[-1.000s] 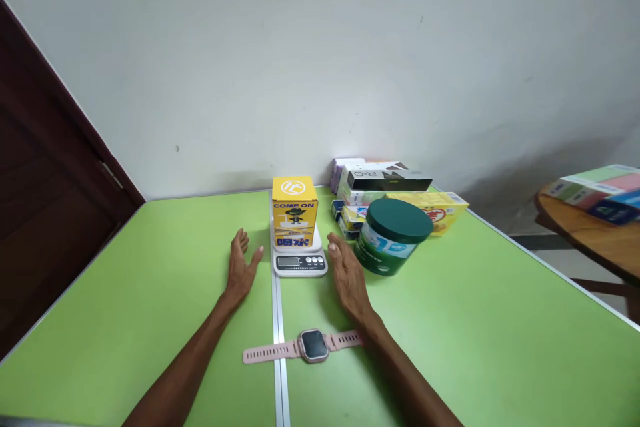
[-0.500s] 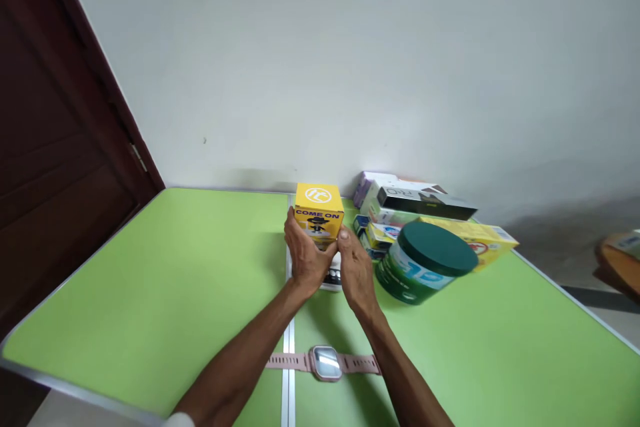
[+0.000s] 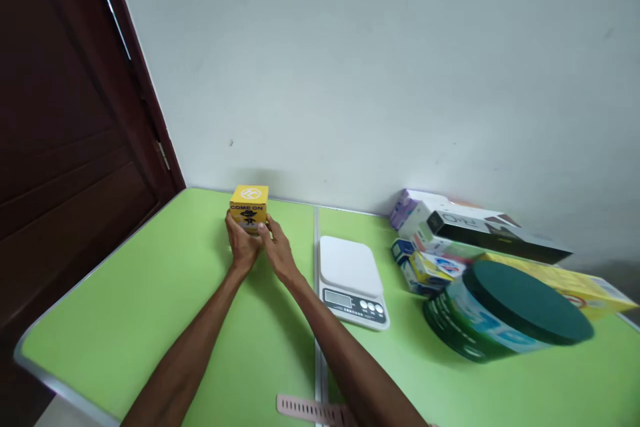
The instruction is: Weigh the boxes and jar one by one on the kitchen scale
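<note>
We clasp the yellow COME ON box point(image 3: 249, 205) between left hand point(image 3: 243, 248) and right hand point(image 3: 279, 253), the digital scale point(image 3: 349, 267) at its four o'clock.

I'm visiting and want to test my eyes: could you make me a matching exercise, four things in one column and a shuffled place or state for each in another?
Things:
1. Yellow box
2. White scale
3. Green tub
4. Pink strap

Places and states:
A. Topped by a dark green lid
B. Partly hidden by the right forearm
C. Between the left hand and the right hand
D. Just right of the metal strip that runs along the table

Right pairs: 1-C, 2-D, 3-A, 4-B
</note>
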A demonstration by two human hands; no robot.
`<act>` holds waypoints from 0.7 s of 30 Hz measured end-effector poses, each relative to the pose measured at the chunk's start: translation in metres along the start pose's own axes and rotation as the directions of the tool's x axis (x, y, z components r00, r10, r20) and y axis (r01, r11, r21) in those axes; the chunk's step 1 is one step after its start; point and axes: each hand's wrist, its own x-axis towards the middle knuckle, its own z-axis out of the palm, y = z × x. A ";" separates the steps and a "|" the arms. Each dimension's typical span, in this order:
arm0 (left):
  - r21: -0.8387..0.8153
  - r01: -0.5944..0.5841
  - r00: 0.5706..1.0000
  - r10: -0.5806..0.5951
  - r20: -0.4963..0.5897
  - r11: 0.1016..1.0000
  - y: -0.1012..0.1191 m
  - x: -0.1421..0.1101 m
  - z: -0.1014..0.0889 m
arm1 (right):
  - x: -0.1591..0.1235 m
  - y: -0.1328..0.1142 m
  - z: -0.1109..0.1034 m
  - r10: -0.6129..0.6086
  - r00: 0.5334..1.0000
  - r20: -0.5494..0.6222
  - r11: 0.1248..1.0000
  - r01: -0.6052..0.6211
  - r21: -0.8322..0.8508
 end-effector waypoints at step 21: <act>0.199 0.088 0.990 -0.108 0.094 0.976 -0.050 0.082 0.016 | -0.170 -0.045 -0.147 -0.099 0.994 -0.044 0.944 0.080 -0.319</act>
